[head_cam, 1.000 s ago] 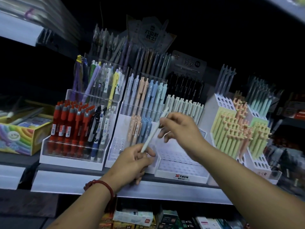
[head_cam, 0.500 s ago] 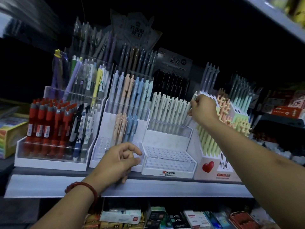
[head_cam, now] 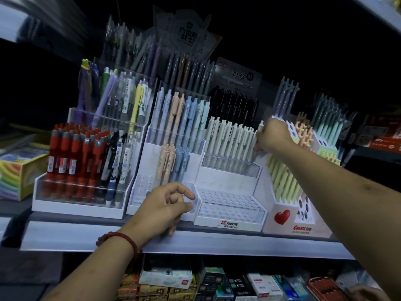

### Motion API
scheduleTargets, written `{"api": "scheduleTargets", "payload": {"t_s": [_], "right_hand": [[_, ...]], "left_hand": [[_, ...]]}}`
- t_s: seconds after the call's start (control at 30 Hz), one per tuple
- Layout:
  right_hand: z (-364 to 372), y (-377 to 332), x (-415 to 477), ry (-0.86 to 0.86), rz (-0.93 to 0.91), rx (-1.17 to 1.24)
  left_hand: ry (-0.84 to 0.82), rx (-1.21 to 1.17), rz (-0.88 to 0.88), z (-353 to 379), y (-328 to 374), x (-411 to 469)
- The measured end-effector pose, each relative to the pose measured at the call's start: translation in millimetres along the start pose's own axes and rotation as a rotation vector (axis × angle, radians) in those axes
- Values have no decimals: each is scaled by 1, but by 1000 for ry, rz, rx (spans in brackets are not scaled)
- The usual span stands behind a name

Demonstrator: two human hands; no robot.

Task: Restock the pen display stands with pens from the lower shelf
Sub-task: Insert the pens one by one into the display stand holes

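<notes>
Pen (head_cam: 261,126) reaches back row of stand (head_cam: 230,224)

Change: a second ago both hands held the pen in front of the stand. The left hand (head_cam: 165,205) has since let go. The right hand (head_cam: 272,135) carried the pen alone to the right end of the stand's back tier. Now the right hand's fingers pinch the barrel and the clicker end sticks up just above the fist. The tip is hidden, so I cannot tell whether it is seated in a hole.

The left hand is empty with fingers loosely curled. It sits low and to the left of the stand's front, over the shelf edge (head_cam: 86,237).

Meaning: likely one more pen is nearly slotted beside the pale row (head_cam: 230,137). The stand's two front tiers are bare, so much restocking remains. The stock boxes (head_cam: 167,276) lie below the stand on the lower shelf.

Materials:
- The stand is white plastic and stepped, with clear fronts and a grid of round holes.
- The pens are slim, matte, pale cream cylinders with clips, standing upright and close-packed.
- The neighbour right of the stand is a white block with a red heart (head_cam: 282,217).
- Left of the stand are pastel pens (head_cam: 173,118).
- Further left are glossy red pens (head_cam: 71,148) in a clear tray.
</notes>
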State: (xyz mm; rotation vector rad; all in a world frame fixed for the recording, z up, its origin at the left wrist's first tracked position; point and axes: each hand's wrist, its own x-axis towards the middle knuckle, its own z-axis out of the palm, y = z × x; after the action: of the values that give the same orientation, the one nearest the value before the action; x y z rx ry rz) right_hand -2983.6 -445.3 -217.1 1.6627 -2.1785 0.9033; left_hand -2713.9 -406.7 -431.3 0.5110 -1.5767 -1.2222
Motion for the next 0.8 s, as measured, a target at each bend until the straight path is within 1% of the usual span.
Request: {"api": "scheduleTargets", "payload": {"t_s": [0.1, 0.2, 0.27, 0.37, 0.43, 0.5, 0.63, 0.73, 0.8], "right_hand": [[3, -7, -16, -82, 32, -67], [6, -10, -26, -107, 64, -102], [9, -9, -23, -90, 96, -38], [15, -5, -12, -114, 222, 91], [18, -4, -8, -135, 223, 104], [19, -6, -5, -153, 219, 58], [16, -13, 0, -247, 255, -27], [16, -15, 0, -225, 179, -45], [17, -18, -3, -206, 234, -53]], "left_hand": [[6, 19, -6, -1, -1, 0], [8, 18, 0, 0, -1, 0], [12, 42, -4, -1, -1, 1], [12, 47, -7, -1, -2, 1], [15, 36, -11, -1, -2, 1], [15, 34, -18, -1, -1, 1], [13, 51, -20, -2, -3, 1], [22, 68, -17, -2, -3, 1], [35, 82, -16, 0, -2, 0]]}}
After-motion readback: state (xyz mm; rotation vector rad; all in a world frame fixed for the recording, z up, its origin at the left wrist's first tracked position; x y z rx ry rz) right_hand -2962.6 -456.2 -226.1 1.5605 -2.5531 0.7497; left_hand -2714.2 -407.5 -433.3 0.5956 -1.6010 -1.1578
